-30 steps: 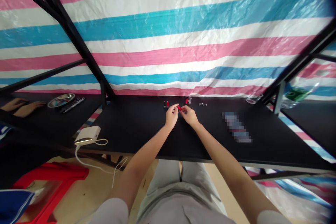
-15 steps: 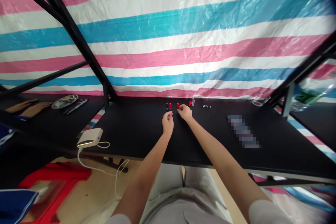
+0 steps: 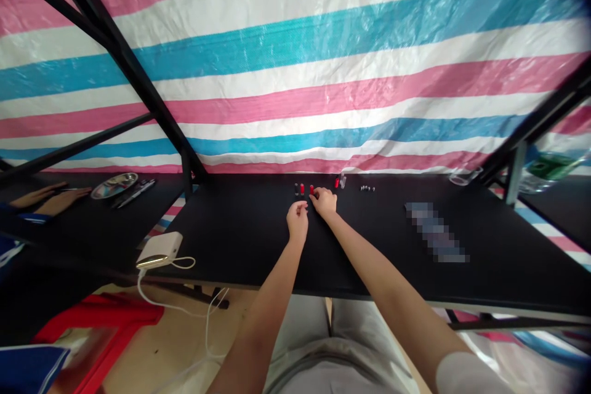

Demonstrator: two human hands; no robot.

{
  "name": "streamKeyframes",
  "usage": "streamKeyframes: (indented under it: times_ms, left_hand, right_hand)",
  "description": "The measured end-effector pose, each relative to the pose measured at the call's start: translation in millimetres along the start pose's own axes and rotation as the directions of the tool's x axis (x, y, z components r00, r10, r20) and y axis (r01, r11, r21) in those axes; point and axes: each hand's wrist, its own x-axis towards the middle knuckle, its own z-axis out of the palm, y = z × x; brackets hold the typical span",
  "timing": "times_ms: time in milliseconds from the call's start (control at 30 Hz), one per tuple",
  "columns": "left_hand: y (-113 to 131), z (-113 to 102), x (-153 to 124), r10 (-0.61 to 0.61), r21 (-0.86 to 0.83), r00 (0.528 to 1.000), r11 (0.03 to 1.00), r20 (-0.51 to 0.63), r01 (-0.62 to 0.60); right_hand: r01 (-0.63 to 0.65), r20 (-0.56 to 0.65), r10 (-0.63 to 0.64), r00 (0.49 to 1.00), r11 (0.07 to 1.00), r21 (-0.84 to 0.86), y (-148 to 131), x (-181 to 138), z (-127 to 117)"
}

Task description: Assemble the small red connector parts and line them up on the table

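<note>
My right hand [image 3: 324, 202] is closed around the lower part of a small red cylinder [image 3: 311, 189] at the back of the black table [image 3: 231, 228]. To the left of it, my left hand [image 3: 298, 220] hovers low with loosely curled fingers slightly apart, and nothing shows in them. Just beyond the left fingertips stand another small red cylinder [image 3: 302, 189] and a dark one [image 3: 296, 189]. Right of my right hand, a third red cylinder [image 3: 337, 183] stands beside small clear pieces [image 3: 342, 181]. Several tiny shiny pieces [image 3: 367, 188] lie in a row farther right.
A pixelated flat object [image 3: 436, 232] lies on the right of the table. A white box [image 3: 160, 249] with a cable sits at the left front corner. Another person's hands [image 3: 60, 197], a metal plate [image 3: 114, 185] and pens [image 3: 133, 193] are on the neighbouring table.
My left hand has drawn back slightly from the small cylinders, its fingers loosening. The right hand stays at its red cylinder, which now sits slightly lower. The view has shifted a little.
</note>
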Motion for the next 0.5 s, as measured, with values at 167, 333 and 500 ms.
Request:
streamKeyframes:
  times_ms: [167, 333, 500]
  left_hand:
    - [0.4, 0.5, -0.1, -0.016, 0.001, 1.000, 1.000, 0.014, 0.016]
    - [-1.5, 0.0, -0.3, -0.017, -0.010, 1.000, 1.000, 0.016, 0.017]
    - [-3.0, -0.2, 0.0, -0.004, -0.010, 1.000, 1.000, 0.017, 0.004]
  right_hand:
    - [0.000, -0.007, 0.000, 1.000, 1.000, -0.002, 1.7, -0.2, 1.6]
    - [-0.006, 0.005, 0.006, 1.000, 1.000, -0.010, 1.4, -0.6, 1.1]
    - [-0.002, 0.022, 0.003, 1.000, 0.999, -0.034, 0.3, -4.7, -3.0]
